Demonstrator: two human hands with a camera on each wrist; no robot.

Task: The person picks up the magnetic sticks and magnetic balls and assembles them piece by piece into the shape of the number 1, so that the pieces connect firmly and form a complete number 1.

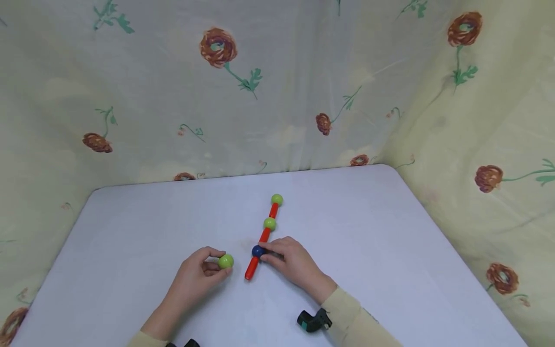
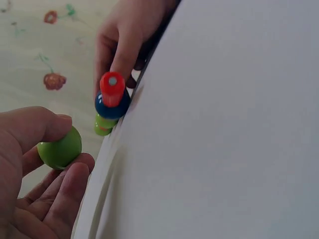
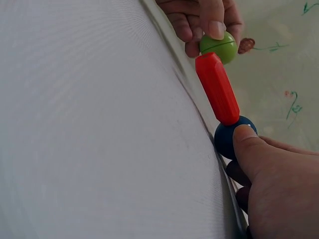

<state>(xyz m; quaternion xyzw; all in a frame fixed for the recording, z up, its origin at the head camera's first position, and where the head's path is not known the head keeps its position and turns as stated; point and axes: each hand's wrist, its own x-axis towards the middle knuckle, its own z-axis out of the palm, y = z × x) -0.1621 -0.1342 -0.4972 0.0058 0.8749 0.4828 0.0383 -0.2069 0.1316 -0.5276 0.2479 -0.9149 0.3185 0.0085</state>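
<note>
A chain of balls and red rods runs across the table in the head view. From its far end come a green ball (image 1: pixel 277 199), a red rod (image 1: pixel 273 210), a second green ball (image 1: pixel 270 223), another red rod (image 1: pixel 265 235), a blue ball (image 1: pixel 257 251) and a near red rod (image 1: pixel 251 268). My right hand (image 1: pixel 297 262) pinches the blue ball between thumb and fingers. Left of the chain, my left hand (image 1: pixel 195 274) holds a loose green ball (image 1: pixel 226 261), apart from the near rod. The left wrist view shows a grey metal dot on that rod's free end (image 2: pixel 113 81).
The white table (image 1: pixel 368 231) has rounded far corners. Floral curtains (image 1: pixel 277 96) hang behind it and along both sides. A black wrist camera (image 1: pixel 314 320) is strapped at my right sleeve.
</note>
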